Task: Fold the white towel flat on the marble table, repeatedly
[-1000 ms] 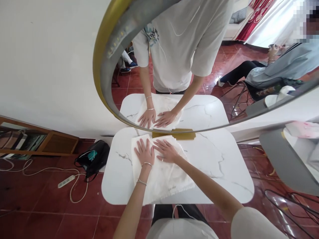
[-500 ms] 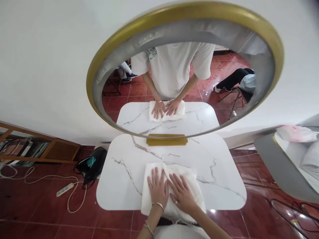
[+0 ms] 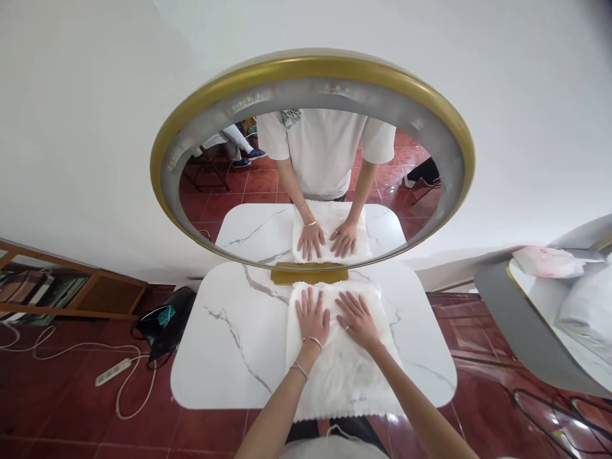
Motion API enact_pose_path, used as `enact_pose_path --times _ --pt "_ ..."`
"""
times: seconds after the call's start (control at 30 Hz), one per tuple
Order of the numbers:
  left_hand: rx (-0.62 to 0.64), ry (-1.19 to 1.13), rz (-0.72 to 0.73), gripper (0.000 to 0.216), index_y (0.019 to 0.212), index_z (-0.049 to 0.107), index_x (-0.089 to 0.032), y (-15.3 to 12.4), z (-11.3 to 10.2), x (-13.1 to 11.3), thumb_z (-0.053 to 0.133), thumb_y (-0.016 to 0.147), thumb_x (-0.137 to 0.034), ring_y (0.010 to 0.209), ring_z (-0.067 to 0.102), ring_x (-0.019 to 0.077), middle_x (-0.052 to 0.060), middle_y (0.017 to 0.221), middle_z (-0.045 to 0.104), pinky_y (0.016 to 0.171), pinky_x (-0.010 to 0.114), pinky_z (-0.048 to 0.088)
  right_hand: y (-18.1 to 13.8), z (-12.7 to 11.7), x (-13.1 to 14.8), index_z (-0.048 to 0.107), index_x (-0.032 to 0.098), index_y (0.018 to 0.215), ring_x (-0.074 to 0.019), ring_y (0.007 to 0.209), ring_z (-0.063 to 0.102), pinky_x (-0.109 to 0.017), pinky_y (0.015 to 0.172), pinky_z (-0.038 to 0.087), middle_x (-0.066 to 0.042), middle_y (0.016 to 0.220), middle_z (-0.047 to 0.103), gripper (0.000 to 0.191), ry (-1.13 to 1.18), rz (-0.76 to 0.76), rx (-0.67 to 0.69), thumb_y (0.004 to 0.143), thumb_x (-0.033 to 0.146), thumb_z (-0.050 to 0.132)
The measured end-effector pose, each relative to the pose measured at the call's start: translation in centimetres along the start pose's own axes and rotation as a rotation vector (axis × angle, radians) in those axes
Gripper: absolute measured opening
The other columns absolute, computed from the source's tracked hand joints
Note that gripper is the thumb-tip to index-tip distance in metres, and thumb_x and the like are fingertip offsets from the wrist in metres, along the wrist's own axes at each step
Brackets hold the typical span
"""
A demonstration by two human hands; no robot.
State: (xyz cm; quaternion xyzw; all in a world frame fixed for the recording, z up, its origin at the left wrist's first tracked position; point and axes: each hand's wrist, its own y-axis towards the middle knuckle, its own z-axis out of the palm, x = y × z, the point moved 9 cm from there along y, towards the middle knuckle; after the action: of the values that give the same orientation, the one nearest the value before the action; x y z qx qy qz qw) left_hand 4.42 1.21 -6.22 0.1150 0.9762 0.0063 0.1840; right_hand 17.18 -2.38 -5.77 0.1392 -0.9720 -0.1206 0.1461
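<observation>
A white cloth [image 3: 347,376] lies spread over the front middle of a white marble-patterned table [image 3: 210,363], its near edge hanging just past the table's front. My left hand [image 3: 312,319] rests flat on the far left part of the cloth, fingers spread, with bracelets at the wrist. Beside it, a short gap apart, my right hand [image 3: 357,320] lies flat on the far right part, fingers open. Neither hand grips anything. Both hands and the cloth also show in the oval mirror [image 3: 310,159] behind the table.
The mirror's gold base [image 3: 310,274] stands at the table's back edge, near the wall. A black bag [image 3: 167,319] and a white power strip [image 3: 113,371] with cables lie on the red floor at left. A second table [image 3: 530,331] with a pink-and-white packet [image 3: 549,261] stands right.
Both hands have slid away from me towards the mirror and moved slightly apart. The cloth, bunched and folded before, now lies longer and flatter. The camera view has shifted.
</observation>
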Motion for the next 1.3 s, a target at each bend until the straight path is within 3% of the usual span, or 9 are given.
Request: enact_pose_path --times 0.23,0.4,0.53,0.63,0.8,1.0,1.13,1.23,1.3 --pt "0.039 -0.069 0.116 0.051 0.143 0.042 -0.031 -6.5 -0.6 -0.1 0.045 0.092 -0.035 0.14 0.032 0.0279 0.007 0.153 0.034 0.111 0.046 0.033 -7.4 -1.4 3.9 0.028 0.024 0.149 -0.0251 0.141 0.033 -0.052 0.113 0.029 -0.007 0.148 0.042 0.057 -0.026 0.088 -0.074 0.096 0.03 0.045" --pt "-0.012 -0.182 -0.287 0.05 0.138 0.044 -0.015 -4.5 -2.6 4.9 0.045 0.093 -0.034 0.116 0.056 0.0234 0.018 0.135 0.046 0.093 0.035 0.05 -9.6 -1.8 5.9 0.027 0.025 0.15 -0.0265 0.138 0.037 -0.052 0.111 0.033 -0.006 0.147 0.043 0.059 -0.062 0.086 -0.079 0.094 0.027 0.047" --pt "0.18 -0.115 -0.443 0.033 0.119 0.058 -0.015 -1.8 -3.6 6.5 0.051 0.089 -0.028 0.102 0.061 0.0209 0.013 0.116 0.058 0.084 0.031 0.05 -10.1 -2.0 6.1 0.032 0.027 0.147 -0.0273 0.134 0.043 -0.052 0.107 0.038 -0.006 0.144 0.047 0.056 -0.06 0.083 -0.105 0.093 0.027 0.048" --pt "0.217 -0.093 -0.386 0.015 0.094 0.066 -0.018 -0.8 -4.6 5.9 0.055 0.085 -0.021 0.103 0.058 0.0239 0.009 0.1 0.062 0.09 0.034 0.045 -9.9 -2.1 5.5 0.042 0.029 0.14 -0.0282 0.126 0.052 -0.051 0.102 0.043 -0.006 0.137 0.054 0.05 -0.025 0.081 -0.127 0.091 0.029 0.05" --pt "0.277 -0.117 -0.318 0.025 0.105 0.062 -0.017 -0.2 -4.4 5.6 0.056 0.081 -0.014 0.1 0.059 0.0225 0.01 0.105 0.063 0.09 0.034 0.044 -8.3 -1.6 4.1 0.054 0.028 0.121 -0.0279 0.105 0.062 -0.048 0.09 0.051 -0.006 0.117 0.065 0.036 0.109 0.103 -0.088 0.085 0.027 0.055" --pt "0.42 -0.294 -0.017 0.015 0.092 0.066 -0.02 0.1 -5.3 3.3 0.054 0.083 -0.016 0.097 0.062 0.0182 0.004 0.098 0.068 0.091 0.029 0.045 -3.1 -2.2 4.3 0.042 0.023 0.133 -0.0285 0.119 0.054 -0.049 0.095 0.05 -0.012 0.124 0.059 0.048 0.19 0.112 -0.129 0.085 0.02 0.047" --pt "0.492 -0.386 0.202 0.025 0.094 0.067 -0.024 -0.7 -8.4 0.8 0.046 0.087 -0.014 0.096 0.063 0.0153 0.0 0.098 0.07 0.092 0.026 0.045 1.4 -1.5 5.1 0.04 0.02 0.139 -0.0267 0.116 0.058 -0.048 0.1 0.046 -0.011 0.12 0.063 0.061 0.297 0.079 0.138 0.08 0.024 0.057" --pt "0.474 -0.375 0.306 0.028 0.093 0.068 -0.023 -0.4 -11.5 -0.4 0.042 0.087 -0.013 0.095 0.063 0.016 0.001 0.098 0.07 0.091 0.027 0.045 2.4 -2.1 4.5 0.065 0.025 0.105 -0.0177 0.08 0.068 -0.028 0.072 0.056 0.0 0.087 0.072 0.028 0.388 0.045 0.34 0.077 0.022 0.062" --pt "0.431 -0.34 0.364 0.03 0.092 0.068 -0.023 0.3 -13.8 -0.9 0.041 0.087 -0.012 0.093 0.064 0.0164 0.002 0.096 0.07 0.089 0.027 0.046 2.3 -3.9 2.8 0.067 0.025 0.074 -0.0138 0.061 0.064 -0.021 0.054 0.05 0.004 0.069 0.069 0.005 0.378 0.039 0.339 0.075 0.021 0.064"
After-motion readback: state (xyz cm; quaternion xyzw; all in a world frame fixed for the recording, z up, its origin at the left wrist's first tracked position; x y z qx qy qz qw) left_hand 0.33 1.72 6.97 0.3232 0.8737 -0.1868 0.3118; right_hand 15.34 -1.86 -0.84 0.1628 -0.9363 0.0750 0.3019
